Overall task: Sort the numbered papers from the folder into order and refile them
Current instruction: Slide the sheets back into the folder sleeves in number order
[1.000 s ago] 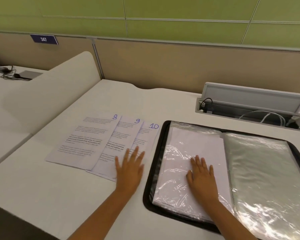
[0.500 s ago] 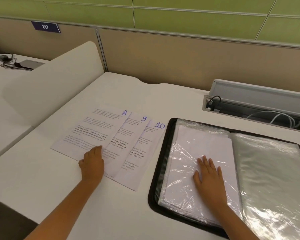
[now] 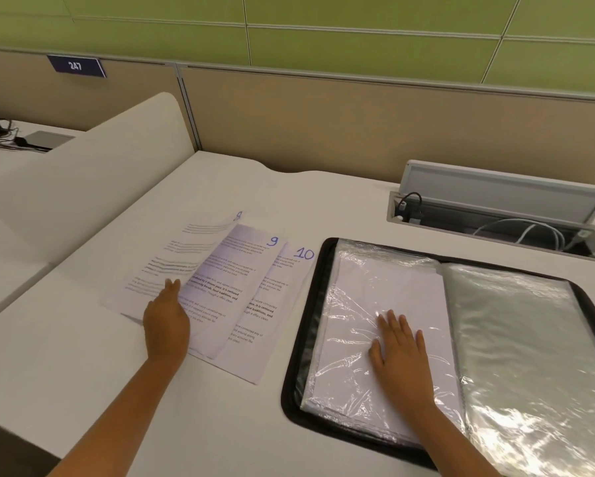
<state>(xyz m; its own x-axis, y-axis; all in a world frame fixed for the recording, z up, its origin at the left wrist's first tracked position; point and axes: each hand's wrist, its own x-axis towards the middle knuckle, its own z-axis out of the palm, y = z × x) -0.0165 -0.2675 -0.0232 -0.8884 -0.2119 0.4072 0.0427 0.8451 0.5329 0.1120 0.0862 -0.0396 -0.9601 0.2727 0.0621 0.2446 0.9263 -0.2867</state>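
Head view: left hand [image 3: 167, 321], fingers curled at the blurred white sheet marked 8 [image 3: 172, 259], apparently lifting it; its long axis runs away up-right. Right hand [image 3: 401, 352] presses flat on the black zip folder's [image 3: 289, 383] plastic sleeve.

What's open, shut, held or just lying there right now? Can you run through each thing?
Folder: open flat on the desk.
Paper 8: blurred, partly under paper 9.
Paper 9: fanned over papers 8 and 10.
Paper 10: lying flat, partly covered.
Left hand: on the papers' near edge.
Right hand: flat on the folder's plastic sleeve.
Desk cable box: lid up.
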